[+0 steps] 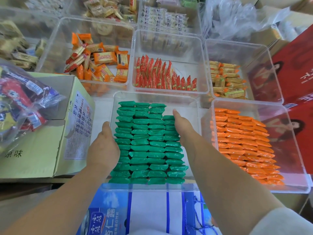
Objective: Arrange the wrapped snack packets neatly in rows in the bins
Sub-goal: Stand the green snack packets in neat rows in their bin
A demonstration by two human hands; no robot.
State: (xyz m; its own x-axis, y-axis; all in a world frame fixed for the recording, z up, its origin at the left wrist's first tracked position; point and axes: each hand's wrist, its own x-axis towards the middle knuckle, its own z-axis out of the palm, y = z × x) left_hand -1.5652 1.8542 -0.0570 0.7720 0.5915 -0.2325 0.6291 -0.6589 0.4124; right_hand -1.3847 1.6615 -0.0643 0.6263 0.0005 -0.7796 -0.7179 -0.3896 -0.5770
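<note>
In the near middle bin [153, 97], the left hand [103, 146] and right hand [183, 127], set apart, press the green packets [147, 145] from either side, fingers seemingly straight; such light, slick, crushable wrappers want gentle squeezing at their ends.

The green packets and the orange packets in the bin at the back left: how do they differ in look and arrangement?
The green packets sit packed in four neat rows; the orange packets lie in a loose heap, pointing all ways. The green packets are plain-coloured; the orange packets show print. Both kinds sit in clear plastic bins.
</note>
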